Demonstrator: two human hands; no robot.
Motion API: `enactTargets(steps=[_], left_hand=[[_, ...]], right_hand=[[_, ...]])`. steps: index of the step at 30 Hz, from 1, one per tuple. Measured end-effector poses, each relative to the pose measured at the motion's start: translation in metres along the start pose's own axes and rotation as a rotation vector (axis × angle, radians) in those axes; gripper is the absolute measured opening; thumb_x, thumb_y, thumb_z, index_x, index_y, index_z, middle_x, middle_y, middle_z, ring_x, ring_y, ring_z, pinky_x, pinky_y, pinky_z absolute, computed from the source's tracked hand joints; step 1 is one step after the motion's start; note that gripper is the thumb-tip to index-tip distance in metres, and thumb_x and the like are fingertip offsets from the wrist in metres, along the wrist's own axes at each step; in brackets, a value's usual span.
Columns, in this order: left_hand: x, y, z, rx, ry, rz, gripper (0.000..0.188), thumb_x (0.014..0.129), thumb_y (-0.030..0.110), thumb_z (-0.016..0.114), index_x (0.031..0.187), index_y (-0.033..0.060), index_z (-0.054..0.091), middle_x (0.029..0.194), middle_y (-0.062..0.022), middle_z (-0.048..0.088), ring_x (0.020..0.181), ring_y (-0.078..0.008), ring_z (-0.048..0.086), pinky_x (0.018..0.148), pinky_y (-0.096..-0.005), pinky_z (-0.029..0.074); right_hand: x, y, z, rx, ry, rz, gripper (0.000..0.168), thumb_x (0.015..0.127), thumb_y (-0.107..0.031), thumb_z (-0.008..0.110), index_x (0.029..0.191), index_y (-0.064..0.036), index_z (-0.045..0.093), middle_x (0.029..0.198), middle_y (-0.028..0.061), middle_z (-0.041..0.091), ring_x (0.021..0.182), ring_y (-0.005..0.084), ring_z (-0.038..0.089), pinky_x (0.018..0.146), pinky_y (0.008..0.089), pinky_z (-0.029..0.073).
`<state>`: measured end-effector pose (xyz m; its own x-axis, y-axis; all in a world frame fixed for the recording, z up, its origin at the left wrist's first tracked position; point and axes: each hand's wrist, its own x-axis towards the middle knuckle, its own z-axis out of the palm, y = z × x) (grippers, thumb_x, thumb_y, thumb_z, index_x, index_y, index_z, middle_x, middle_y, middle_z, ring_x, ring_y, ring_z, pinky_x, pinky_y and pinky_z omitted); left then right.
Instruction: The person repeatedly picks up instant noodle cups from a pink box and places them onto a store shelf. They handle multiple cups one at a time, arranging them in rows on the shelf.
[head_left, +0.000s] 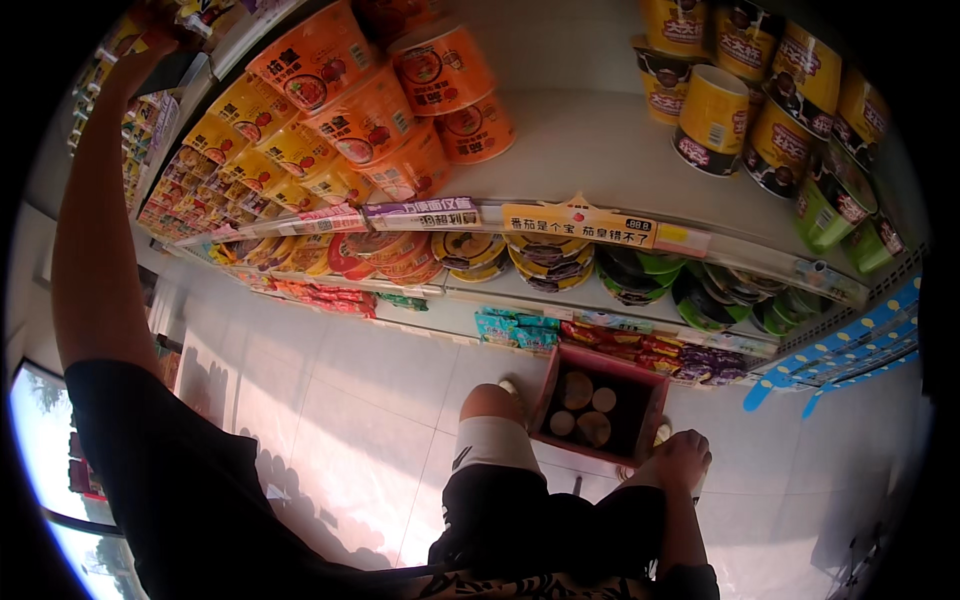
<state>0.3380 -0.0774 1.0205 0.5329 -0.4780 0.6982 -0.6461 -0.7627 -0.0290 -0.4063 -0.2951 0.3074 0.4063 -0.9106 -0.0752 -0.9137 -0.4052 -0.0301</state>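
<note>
My left arm stretches up to the far upper left. There my left hand is at the upper shelf, in shadow near the picture's rim; its fingers and anything in them are too dark to tell. A dark flat piece shows just beside it. On my right knee rests my right hand, fingers curled, with nothing in it. Stacked orange instant-noodle tubs and smaller yellow noodle cups stand on the shelf. Between my feet is an open reddish carton with several round-topped containers inside.
At the shelf's right stand yellow-and-black cups and green cups. Noodle bowls fill the lower shelf, above bagged snacks. Price strips line the shelf edge. A blue dotted display panel juts out at right over the tiled floor.
</note>
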Motion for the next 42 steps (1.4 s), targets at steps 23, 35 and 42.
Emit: enactTargets(steps=[23,35,42], left_hand=[[-0.020,0.049,0.013,0.293,-0.289,-0.058,0.107,0.070,0.086,0.055,0.137,0.0020,0.056,0.136,-0.0284,0.055,0.129,-0.0368,0.052,0.105,-0.0421,0.041],[0.001,-0.010,0.037,0.123,-0.229,-0.021,0.100,0.070,0.085,0.058,0.133,0.0070,0.061,0.131,-0.0279,0.058,0.125,-0.0371,0.055,0.100,-0.0421,0.044],[-0.007,0.016,0.033,0.559,-0.288,0.187,0.069,0.084,0.080,0.047,0.139,0.0391,0.054,0.129,-0.0283,0.058,0.120,-0.0364,0.058,0.096,-0.0432,0.045]], right_hand=[[0.006,-0.004,0.003,-0.016,0.065,-0.003,0.020,0.082,-0.025,0.058,0.088,-0.009,0.069,0.107,0.0051,0.062,0.112,0.0275,0.053,0.090,0.0457,0.044],[0.006,-0.009,0.001,-0.039,0.056,-0.021,0.021,0.081,-0.026,0.059,0.088,-0.009,0.069,0.106,0.0043,0.061,0.111,0.0274,0.052,0.090,0.0453,0.044],[0.006,-0.009,-0.001,-0.063,0.019,-0.008,0.022,0.081,-0.027,0.059,0.090,-0.009,0.069,0.107,0.0043,0.060,0.112,0.0272,0.052,0.091,0.0449,0.044]])
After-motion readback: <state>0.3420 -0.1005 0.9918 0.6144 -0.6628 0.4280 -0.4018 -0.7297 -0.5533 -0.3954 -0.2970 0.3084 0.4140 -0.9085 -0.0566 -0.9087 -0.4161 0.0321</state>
